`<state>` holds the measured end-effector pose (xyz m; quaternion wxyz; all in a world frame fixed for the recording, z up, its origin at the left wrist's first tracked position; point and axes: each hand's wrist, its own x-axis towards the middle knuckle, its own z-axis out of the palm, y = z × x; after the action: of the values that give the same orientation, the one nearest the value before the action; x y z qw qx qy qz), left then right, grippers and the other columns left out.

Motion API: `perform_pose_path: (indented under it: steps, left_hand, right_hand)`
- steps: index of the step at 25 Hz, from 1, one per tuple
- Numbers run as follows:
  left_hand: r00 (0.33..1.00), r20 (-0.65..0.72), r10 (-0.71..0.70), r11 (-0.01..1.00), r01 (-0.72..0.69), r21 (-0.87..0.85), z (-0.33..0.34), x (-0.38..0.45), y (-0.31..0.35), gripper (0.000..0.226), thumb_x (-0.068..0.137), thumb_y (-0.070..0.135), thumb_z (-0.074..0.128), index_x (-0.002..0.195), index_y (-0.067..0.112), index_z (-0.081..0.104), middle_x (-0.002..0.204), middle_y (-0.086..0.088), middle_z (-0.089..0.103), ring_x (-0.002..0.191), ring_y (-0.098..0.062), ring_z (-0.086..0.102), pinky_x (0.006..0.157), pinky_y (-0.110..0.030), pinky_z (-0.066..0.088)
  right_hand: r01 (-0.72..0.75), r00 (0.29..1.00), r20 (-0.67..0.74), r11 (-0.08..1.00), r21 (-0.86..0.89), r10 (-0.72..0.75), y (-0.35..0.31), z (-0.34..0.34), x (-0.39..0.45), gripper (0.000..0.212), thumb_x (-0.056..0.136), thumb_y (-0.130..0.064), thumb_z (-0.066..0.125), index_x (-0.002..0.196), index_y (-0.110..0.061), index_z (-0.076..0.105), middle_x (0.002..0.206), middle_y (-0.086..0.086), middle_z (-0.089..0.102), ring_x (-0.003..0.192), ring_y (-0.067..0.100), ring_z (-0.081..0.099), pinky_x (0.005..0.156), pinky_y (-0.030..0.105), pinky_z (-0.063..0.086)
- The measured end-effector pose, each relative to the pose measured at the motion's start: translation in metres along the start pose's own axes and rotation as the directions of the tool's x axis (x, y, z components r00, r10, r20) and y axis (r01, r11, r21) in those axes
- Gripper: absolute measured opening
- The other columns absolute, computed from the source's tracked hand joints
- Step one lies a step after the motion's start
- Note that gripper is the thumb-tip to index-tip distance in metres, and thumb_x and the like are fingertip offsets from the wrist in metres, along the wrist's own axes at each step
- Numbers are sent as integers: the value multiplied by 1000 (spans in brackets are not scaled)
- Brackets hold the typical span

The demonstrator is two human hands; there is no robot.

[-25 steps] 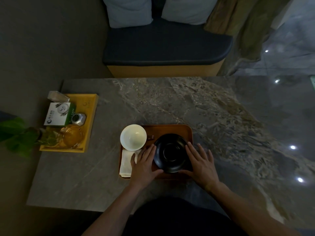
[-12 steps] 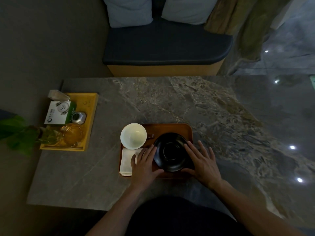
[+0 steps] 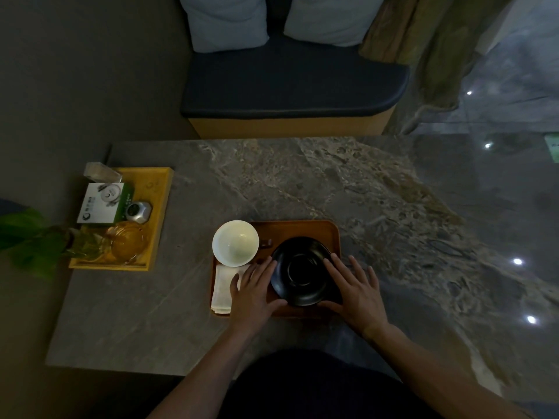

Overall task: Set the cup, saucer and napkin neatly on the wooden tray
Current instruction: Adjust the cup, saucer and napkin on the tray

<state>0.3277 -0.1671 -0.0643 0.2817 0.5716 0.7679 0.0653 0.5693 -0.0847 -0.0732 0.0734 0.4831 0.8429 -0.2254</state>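
Centrally, the wooden tray (image 3: 302, 229) sits near the front edge of a grey, veined stone surface (image 3: 302, 176). On the tray: black saucer (image 3: 301, 272) at its right half, white cup (image 3: 235, 243) at its back-left corner overhanging the rim, folded white napkin (image 3: 222, 290) at its front-left corner. Left hand (image 3: 252, 293) lies flat against the saucer's left edge, fingers (image 3: 263, 269) spread, partly over the napkin. Right hand (image 3: 355, 287) lies flat against the saucer's right edge, fingers spread, thumb at the saucer's front rim. Neither hand pinches anything. Well left of the tray, a yellow tray (image 3: 157, 207) holds a white-and-green box (image 3: 101, 204), a small metal tin (image 3: 138, 212) and an amber glass vessel (image 3: 125, 243); green leaves (image 3: 27, 234) just beyond it. Behind the tray, past the surface, a bench with a dark cushion (image 3: 287, 83) and two pale pillows (image 3: 225, 19). Room dim; glossy floor (image 3: 514, 86) to the tray's right shows light spots.
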Motion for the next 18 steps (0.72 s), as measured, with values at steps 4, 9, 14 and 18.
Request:
perform_pose_path:
  steps: [4, 9, 14, 18]
  left_hand:
    - [1000, 13, 13, 1000, -13, -4, -3, -1, 0, 89, 78, 52, 68, 150, 39, 18, 159, 18, 13, 147, -11, 10, 115, -49, 8]
    - [1000, 25, 8, 1000, -7, -22, -3, -3, -1, 89, 78, 51, 69, 150, 40, 18, 159, 19, 13, 147, -9, 7, 115, -49, 7]
    - [1000, 21, 4, 1000, -3, -19, 1, -3, 1, 88, 79, 51, 69, 150, 38, 20, 160, 17, 13, 147, -9, 7, 116, -48, 8]
    - [1000, 26, -5, 1000, 5, -12, 2, -2, 0, 89, 78, 49, 69, 150, 39, 17, 160, 18, 12, 147, -9, 7, 115, -49, 8]
  right_hand:
    - [-5, 1000, -11, 1000, -8, 5, -2, 3, -3, 93, 75, -75, 50, 150, -39, 7, 158, -11, 10, 146, 28, 14, 113, 60, 19]
    - [-24, 1000, -8, 1000, 10, 24, -2, 6, -7, 89, 75, -81, 35, 148, -44, 0, 159, -14, 10, 146, 27, 11, 114, 59, 16]
    - [-6, 1000, 25, 1000, -4, 6, 4, 3, 0, 94, 76, -76, 47, 147, -47, -6, 157, -19, 0, 147, 26, 3, 114, 61, 11]
    - [-8, 1000, 18, 1000, -3, 8, 3, 3, 0, 94, 76, -74, 52, 148, -45, 0, 157, -18, 2, 147, 27, 8, 114, 61, 12]
